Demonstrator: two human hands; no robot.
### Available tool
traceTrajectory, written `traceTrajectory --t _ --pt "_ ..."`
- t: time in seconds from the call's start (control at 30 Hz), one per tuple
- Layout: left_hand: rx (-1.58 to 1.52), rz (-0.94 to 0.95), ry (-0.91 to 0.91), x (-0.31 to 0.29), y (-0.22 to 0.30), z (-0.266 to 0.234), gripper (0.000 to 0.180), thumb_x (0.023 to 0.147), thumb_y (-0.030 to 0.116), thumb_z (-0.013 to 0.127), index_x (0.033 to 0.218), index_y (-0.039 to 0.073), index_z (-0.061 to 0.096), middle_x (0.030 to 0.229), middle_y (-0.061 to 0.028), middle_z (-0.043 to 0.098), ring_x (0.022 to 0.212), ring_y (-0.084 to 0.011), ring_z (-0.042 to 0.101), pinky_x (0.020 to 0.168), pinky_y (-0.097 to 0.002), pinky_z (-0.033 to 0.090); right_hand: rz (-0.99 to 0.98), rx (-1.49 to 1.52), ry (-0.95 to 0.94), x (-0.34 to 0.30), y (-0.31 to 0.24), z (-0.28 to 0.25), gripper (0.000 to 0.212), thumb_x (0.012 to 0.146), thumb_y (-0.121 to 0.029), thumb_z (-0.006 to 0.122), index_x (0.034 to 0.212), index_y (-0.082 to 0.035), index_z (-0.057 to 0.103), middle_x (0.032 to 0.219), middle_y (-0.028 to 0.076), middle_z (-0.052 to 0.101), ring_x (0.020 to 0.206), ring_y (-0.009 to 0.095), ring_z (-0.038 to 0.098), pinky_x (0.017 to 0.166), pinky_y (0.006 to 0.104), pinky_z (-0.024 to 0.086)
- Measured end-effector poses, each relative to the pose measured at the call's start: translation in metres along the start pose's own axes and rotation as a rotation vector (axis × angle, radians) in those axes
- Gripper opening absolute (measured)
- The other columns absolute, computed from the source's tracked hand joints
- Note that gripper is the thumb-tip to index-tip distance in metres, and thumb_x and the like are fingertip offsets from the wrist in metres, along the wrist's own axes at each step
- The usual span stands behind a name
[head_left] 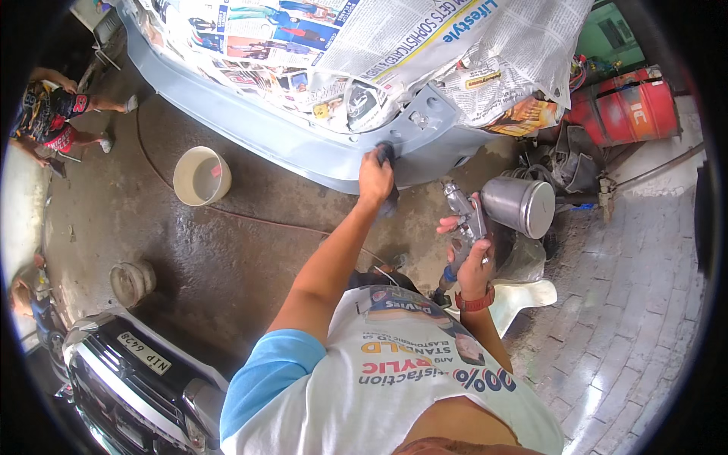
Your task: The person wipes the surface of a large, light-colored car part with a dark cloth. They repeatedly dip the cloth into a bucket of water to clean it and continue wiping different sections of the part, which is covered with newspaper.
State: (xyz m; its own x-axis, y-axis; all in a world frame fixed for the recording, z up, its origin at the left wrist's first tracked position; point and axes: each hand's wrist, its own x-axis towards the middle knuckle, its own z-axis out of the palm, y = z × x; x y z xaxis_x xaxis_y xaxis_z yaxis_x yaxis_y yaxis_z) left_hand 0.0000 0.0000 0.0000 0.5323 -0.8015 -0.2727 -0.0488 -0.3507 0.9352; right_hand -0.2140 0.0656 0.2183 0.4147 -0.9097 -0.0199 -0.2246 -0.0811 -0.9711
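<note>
A grey primed car bumper (265, 148) curves across the top, its upper side masked with newspaper (425, 38). My left hand (375, 178) is closed on a black cloth (387, 152) and presses it against the bumper's lower face, right of the middle. Part of the cloth hangs down past my wrist. In my right hand (474, 265), with a red watch on its wrist, is a spray gun (468, 216) with a round metal cup (519, 206). The gun is apart from the bumper, below its right end. A hose joins at the gun's handle.
A cream bucket (202, 176) and a dirty pail (132, 283) stand on the wet floor at left, where a thin hose (250, 218) runs. A black vehicle (140, 387) is at lower left. A red drum (626, 108) lies at right. Another person (64, 121) is at far left.
</note>
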Motion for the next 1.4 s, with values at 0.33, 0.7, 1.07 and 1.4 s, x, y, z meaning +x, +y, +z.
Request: traceTrajectory --t 0.33,0.7,1.07,1.4 --pt "-0.142 0.263 0.137 0.001 0.099 0.015 0.062 0.093 0.001 0.065 0.153 -0.004 0.052 0.149 -0.0291 0.05 0.139 -0.0448 0.051 0.118 -0.0455 0.042 0.023 -0.022 0.022 0.001 0.008 -0.002 0.116 0.092 -0.092 0.037 0.167 -0.003 0.028 0.111 0.01 0.074 0.095 0.014 0.071 0.052 0.0216 0.043" --pt "0.091 0.36 0.235 0.003 0.046 0.016 0.072 0.084 -0.008 0.062 0.154 0.004 0.052 0.152 -0.0257 0.047 0.136 -0.0468 0.053 0.115 -0.0494 0.047 0.043 0.008 0.025 -0.001 0.011 -0.003 0.112 0.094 -0.09 0.038 0.168 -0.007 0.031 0.114 0.009 0.073 0.098 0.014 0.07 0.056 0.0226 0.044" --pt "0.566 -0.277 -0.182 0.089 -0.081 -0.046 0.051 0.096 0.025 0.056 0.144 0.01 0.065 0.151 -0.0218 0.057 0.136 -0.0416 0.056 0.114 -0.0497 0.048 0.067 0.004 -0.023 0.004 0.007 0.004 0.114 0.092 -0.092 0.038 0.167 -0.007 0.033 0.115 0.009 0.073 0.099 0.014 0.071 0.056 0.0225 0.044" --pt "0.625 -0.268 -0.192 0.045 -0.047 -0.024 0.064 0.103 0.045 0.042 0.159 0.016 0.05 0.171 -0.011 0.038 0.153 -0.0408 0.039 0.118 -0.0699 0.035 0.11 -0.052 0.007 0.0 0.016 0.009 0.115 0.091 -0.092 0.038 0.166 -0.005 0.035 0.113 0.011 0.074 0.094 0.014 0.071 0.056 0.0222 0.044"
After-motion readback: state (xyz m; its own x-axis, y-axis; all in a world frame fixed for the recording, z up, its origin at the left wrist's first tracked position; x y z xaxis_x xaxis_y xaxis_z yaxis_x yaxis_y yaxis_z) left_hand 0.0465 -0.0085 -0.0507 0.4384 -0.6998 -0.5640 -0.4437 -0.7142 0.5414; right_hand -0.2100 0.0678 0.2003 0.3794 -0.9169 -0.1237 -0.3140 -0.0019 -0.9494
